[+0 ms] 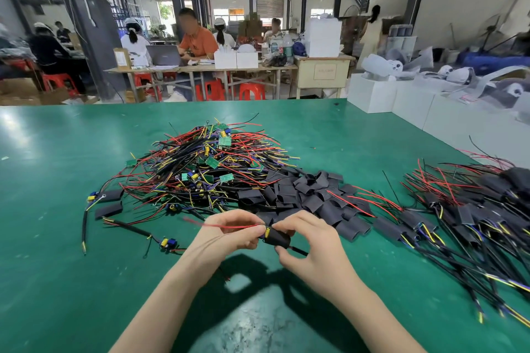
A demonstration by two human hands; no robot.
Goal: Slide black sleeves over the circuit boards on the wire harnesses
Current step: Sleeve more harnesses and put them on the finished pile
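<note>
Head view: both hands over the green table [57, 238], close together. Left hand [229, 231] pinches a red wire [223, 226] at the harness end; right hand [309, 241] grips a black sleeve [276, 238] between thumb and fingers, a black cable [298, 251] trailing out below it. Bare harness pile [212, 163] sits behind, loose sleeves [304, 195] just beyond the hands, sleeved harnesses [470, 209] at right. White boxes [401, 100] line the far-right edge.

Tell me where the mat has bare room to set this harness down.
Bare green mat lies left of the unsleeved harness pile and near the front edge. Crowded: loose sleeves centre, finished harnesses right.
</note>
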